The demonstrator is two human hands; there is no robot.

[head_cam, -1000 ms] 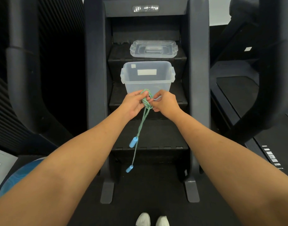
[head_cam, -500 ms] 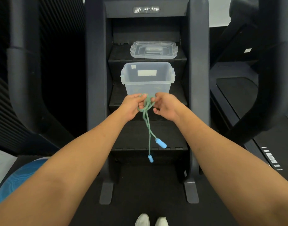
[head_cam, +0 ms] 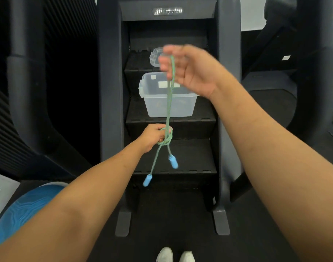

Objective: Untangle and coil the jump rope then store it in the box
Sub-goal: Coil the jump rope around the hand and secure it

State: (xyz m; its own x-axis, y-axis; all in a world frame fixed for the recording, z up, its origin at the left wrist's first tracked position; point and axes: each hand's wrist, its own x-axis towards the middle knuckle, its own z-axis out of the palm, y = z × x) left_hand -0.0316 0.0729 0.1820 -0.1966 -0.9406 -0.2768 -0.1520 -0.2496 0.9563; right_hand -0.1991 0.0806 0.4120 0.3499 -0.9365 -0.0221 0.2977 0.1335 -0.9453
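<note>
Green speckled jump rope (head_cam: 170,99), light blue handles (head_cam: 173,162), clear box (head_cam: 169,104) with white labels, black steps (head_cam: 180,154).

Dim pic, mostly dark & black. Bright white light only top right, w/ soft shine on arms (head_cam: 275,148). Right grip (head_cam: 188,70) & blue handle (head_cam: 173,161) are blurry. Edges bend & curve.
</note>
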